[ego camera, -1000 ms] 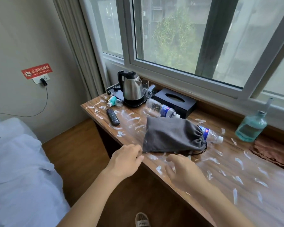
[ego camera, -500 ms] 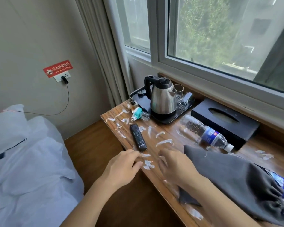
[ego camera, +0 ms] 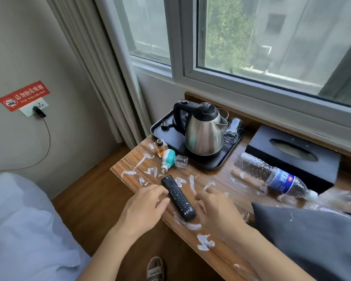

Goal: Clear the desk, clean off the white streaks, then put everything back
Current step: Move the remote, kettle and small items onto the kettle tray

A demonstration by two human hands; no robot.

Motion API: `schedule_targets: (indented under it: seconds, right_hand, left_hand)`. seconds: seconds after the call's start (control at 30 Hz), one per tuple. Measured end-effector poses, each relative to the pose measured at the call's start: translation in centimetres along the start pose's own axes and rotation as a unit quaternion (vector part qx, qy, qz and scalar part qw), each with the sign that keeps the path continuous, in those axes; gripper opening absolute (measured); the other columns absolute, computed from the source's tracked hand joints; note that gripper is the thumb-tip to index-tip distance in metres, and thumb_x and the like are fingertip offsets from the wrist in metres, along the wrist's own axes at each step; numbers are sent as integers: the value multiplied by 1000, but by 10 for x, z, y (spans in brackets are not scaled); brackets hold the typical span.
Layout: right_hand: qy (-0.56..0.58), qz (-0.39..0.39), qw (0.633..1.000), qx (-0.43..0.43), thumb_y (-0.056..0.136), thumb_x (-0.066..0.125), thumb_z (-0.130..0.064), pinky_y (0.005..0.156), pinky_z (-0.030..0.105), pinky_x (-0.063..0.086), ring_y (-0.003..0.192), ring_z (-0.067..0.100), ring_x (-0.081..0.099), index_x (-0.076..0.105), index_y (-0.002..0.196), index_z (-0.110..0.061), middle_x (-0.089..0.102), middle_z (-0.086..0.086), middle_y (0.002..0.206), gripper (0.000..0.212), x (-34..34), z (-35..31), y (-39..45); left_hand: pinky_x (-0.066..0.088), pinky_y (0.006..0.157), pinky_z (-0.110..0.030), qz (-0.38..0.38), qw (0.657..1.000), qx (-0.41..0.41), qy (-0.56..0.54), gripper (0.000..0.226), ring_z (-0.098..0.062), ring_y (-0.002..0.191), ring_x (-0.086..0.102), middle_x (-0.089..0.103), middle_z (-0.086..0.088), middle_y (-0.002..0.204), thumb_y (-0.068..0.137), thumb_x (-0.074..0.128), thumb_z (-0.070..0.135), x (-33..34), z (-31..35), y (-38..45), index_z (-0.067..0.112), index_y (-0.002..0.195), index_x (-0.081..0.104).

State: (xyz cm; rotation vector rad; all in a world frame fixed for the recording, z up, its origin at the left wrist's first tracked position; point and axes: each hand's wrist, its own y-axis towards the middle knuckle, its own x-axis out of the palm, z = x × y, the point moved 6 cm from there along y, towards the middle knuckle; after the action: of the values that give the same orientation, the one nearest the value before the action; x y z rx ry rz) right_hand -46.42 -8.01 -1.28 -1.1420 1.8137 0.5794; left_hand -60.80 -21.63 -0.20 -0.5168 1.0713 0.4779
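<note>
Wooden and streaked with white smears, the desk [ego camera: 221, 236] runs under the window with a bed off to its left; near its left front corner lies the black remote [ego camera: 178, 197], lengthwise toward the person, with white streaks [ego camera: 192, 182] around it and under its near end. The left hand [ego camera: 145, 207] sits just left of the remote, fingers loosely extended, the fingertips at or touching its edge; the right hand [ego camera: 215, 209] sits just right of it, fingers likewise relaxed and apart; neither hand holds anything, though whether either truly touches the remote is hard to tell from this angle.

The step in hand looks to be clearing, starting with the remote; a clean way would be to pinch it by its long sides with one hand and lift it straight up, not slide it, so the paste is not dragged across the wood or onto the buttons; its underside may well be soiled, so it should go somewhere wipeable, not on the bedding.

Beyond it stand a small teal plug-in device [ego camera: 168, 159] and a little amber bottle [ego camera: 160, 147]; then the kettle [ego camera: 203, 130] on its black tray [ego camera: 170, 134]; a water bottle [ego camera: 272, 177] lies on its side beside the black tissue box [ego camera: 292, 155]; a grey drawstring bag [ego camera: 308, 238] covers the near right.
</note>
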Motion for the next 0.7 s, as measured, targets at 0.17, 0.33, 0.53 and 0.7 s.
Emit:
schedule_targets:
  seconds: [0.17, 0.33, 0.53, 0.7]
  right_hand:
    - [-3, 37, 996, 80, 103, 49, -32, 73, 22, 46, 96, 14, 54, 65, 121, -23, 57, -4, 109, 25, 11, -15, 28]
    - [-3, 78, 984, 161, 103, 49, -33, 81, 27, 51, 101, 14, 56, 65, 118, -22, 57, -5, 111, 24, 19, -31, 44]
    - [3, 117, 963, 241, 103, 50, -33, 78, 30, 53, 99, 15, 56, 64, 120, -25, 56, -7, 111, 23, 22, -43, 49]
    - [12, 139, 950, 279, 104, 50, -35, 80, 28, 51, 105, 13, 57, 62, 125, -27, 59, -6, 121, 26, 15, -45, 50]
  left_hand:
    - [48, 96, -24, -14, 996, 87, 5, 28, -3, 121, 55, 60, 20, 128, 107, 52, 43, -20, -31, 57, 35, 132, 62]
    - [47, 97, -27, -39, 984, 174, 2, 26, -4, 119, 55, 62, 21, 127, 106, 51, 43, -32, -48, 102, 34, 127, 64]
    - [48, 96, -33, -58, 967, 247, -24, 23, -8, 115, 57, 64, 17, 118, 105, 54, 40, -38, -50, 136, 31, 121, 66]
    - [46, 99, -33, -57, 953, 296, -39, 20, -7, 113, 58, 67, 16, 117, 104, 57, 33, -45, -37, 156, 25, 118, 70]
